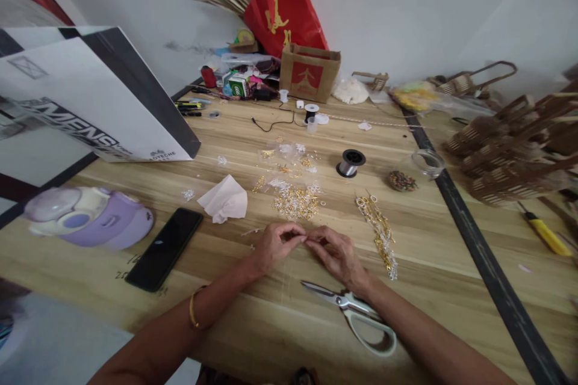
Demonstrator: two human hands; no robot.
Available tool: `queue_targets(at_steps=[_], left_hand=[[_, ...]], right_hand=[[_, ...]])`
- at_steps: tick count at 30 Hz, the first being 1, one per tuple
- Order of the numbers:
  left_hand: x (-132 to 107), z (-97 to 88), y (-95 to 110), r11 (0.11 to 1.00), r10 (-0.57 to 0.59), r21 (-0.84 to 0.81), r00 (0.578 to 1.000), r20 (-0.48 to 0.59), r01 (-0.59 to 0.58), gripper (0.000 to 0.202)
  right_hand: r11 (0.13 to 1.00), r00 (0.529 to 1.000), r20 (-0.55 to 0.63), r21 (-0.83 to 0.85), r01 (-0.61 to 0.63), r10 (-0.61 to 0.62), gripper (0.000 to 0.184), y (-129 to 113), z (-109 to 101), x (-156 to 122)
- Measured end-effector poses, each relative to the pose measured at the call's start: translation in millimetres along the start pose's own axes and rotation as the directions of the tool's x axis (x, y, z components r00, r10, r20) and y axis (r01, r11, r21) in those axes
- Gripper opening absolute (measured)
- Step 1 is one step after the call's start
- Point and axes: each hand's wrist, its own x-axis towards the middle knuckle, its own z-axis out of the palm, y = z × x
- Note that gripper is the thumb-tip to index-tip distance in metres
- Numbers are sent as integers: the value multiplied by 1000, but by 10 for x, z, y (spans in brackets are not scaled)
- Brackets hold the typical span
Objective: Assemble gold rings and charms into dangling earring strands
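My left hand (279, 245) and my right hand (335, 252) meet fingertip to fingertip over the table. Both are closed in a pinch, and whatever sits between the fingers is too small to make out. Just beyond them lies a heap of gold and silver beads (295, 201). Right of my right hand runs a bunch of gold and silver bead strands (382, 231). A pair of scissors (347, 304) with pale handles lies beside my right wrist, partly covered by the forearm. A crumpled tissue (224, 198) rests left of the bead heap.
A black phone (165, 248) and a purple bottle (97, 216) lie on the left. Behind the beads stand a wire spool (351, 162) and a tipped jar (427, 163) with dark beads. A large white box (99, 96) stands back left; woven baskets (510, 138) crowd the right.
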Motion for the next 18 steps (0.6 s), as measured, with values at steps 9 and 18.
queue_targets(at_steps=[9, 18], left_hand=[[6, -9, 33, 995, -54, -81, 998, 15, 55, 8], [13, 0, -10, 959, -136, -248, 990, 34, 140, 9]], right_hand=[[1000, 1000, 4, 16, -10, 10, 5, -23, -14, 29], [1000, 1000, 23, 11, -21, 21, 7, -33, -17, 29]])
